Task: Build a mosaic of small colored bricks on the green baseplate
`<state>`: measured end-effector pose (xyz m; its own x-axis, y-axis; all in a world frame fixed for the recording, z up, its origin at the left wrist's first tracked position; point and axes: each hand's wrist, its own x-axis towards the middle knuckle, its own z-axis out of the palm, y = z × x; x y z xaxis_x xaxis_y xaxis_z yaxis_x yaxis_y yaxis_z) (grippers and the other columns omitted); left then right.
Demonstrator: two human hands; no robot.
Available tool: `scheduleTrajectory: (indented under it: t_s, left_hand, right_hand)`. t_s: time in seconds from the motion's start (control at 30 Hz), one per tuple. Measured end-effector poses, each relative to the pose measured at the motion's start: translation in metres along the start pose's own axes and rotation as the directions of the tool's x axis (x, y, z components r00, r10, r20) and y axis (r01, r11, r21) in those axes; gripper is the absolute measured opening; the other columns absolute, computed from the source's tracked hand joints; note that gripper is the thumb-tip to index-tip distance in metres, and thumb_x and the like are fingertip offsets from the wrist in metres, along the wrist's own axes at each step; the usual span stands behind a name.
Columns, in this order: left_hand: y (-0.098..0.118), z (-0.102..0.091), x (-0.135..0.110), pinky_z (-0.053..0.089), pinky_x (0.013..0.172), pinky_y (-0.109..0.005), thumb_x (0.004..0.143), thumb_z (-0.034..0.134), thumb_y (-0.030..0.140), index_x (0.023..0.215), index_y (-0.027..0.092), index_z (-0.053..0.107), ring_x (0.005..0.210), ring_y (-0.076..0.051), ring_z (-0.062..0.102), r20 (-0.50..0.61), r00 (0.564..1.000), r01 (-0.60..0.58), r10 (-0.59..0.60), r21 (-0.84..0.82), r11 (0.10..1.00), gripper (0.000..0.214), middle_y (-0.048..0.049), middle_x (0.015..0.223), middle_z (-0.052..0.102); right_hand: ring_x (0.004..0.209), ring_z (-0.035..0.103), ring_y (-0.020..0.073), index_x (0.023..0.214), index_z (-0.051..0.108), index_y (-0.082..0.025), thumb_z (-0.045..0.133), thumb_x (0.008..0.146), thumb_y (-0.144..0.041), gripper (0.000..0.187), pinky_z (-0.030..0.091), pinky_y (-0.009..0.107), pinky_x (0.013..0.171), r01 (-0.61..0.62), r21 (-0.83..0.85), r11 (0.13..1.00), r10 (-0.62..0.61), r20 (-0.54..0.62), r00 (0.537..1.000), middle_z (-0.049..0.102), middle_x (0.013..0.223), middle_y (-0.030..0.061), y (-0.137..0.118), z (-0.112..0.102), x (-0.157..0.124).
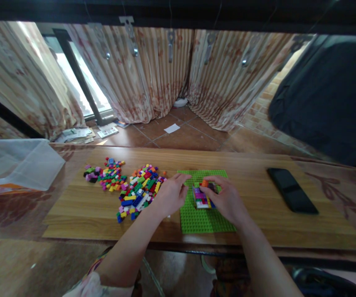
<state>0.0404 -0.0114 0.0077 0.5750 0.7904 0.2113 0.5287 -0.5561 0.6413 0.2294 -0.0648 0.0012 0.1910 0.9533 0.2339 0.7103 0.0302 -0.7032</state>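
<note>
Since the block build (pixel 201 198) apparently rests on the green baseplate (pixel 196 225), my right hand (pixel 227 199) curls over it, probably for steadying; whether those fingers grip, I cannot tell. My left hand (pixel 172 192), fingers loosely parted, apparently empty, hovers by the loose bricks (pixel 139 189), within easy reach.

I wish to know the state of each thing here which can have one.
Brick build: bricks joined, partly hidden
Green baseplate: lying flat, partly covered
Loose bricks: spread in heaps
Left hand: beside brick build, grip unclear
Right hand: at brick build, grip unclear
Black phone: lying flat, screen dark
Curtains: hanging, parted at left
</note>
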Motion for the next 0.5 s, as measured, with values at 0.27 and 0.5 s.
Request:
scheduleTrajectory:
  t_s: [0.27, 0.5]
  left_hand:
    - [0.000, 0.001, 0.000, 0.052, 0.089, -0.032, 0.086, 0.046, 0.013, 0.118, 0.016, 0.060, 0.098, -0.018, 0.064, 0.022, 1.000, -0.019, 0.019, 0.020, 1.000, 0.035, -0.0087, 0.112, 0.066]
    - [0.000, 0.000, -0.001, 0.051, 0.091, -0.033, 0.086, 0.046, 0.012, 0.118, 0.017, 0.060, 0.099, -0.018, 0.063, 0.022, 0.999, -0.035, 0.035, 0.032, 0.999, 0.035, -0.0079, 0.111, 0.066]
  right_hand:
    - [0.088, 0.063, 0.0234, 0.089, 0.068, -0.021, 0.069, 0.073, -0.047, 0.031, 0.046, 0.040, 0.083, -0.064, -0.042, 0.997, 0.061, -0.063, 0.996, 0.071, 0.090, 0.0048, 0.009, -0.005, 0.002]
    - [0.104, 0.059, 0.0255, 0.105, 0.067, -0.023, 0.067, 0.075, -0.034, 0.033, 0.044, 0.045, 0.094, 0.056, -0.035, 0.998, -0.054, 0.052, 0.997, 0.067, 0.107, 0.0072, 0.012, -0.010, -0.001]
